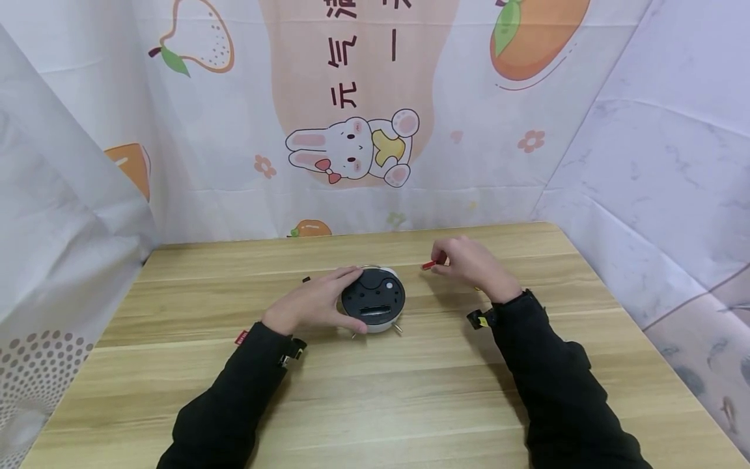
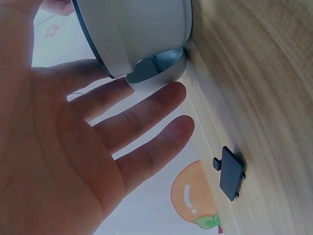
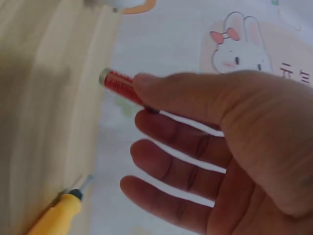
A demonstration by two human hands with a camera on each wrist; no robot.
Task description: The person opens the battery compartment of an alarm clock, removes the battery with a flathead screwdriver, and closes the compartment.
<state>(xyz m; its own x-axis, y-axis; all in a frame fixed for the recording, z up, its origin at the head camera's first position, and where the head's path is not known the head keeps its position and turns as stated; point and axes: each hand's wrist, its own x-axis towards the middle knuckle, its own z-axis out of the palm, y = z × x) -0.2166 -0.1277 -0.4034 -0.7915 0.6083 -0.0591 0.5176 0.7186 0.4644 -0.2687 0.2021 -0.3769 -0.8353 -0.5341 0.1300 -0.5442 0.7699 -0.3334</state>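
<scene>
A round alarm clock (image 1: pixel 374 298) lies with its black back facing up and its battery slot uncovered. My left hand (image 1: pixel 316 301) holds it from the left side, thumb at the lower edge and fingers around the upper edge. In the left wrist view the clock's pale side and a bell (image 2: pixel 161 73) show beside the fingers. Off to the clock's right, my right hand (image 1: pixel 471 264) pinches a small red battery (image 3: pixel 120 84) between thumb and index finger, above the table. The other fingers of that hand are spread loosely.
A small black battery cover (image 2: pixel 231 174) lies on the wooden table (image 1: pixel 363 404) beyond the left hand. Near the right hand is a yellow-handled screwdriver (image 3: pixel 57 215), mostly hidden by the wrist in the head view. A printed curtain (image 1: pixel 222 130) hangs along the table's far edge.
</scene>
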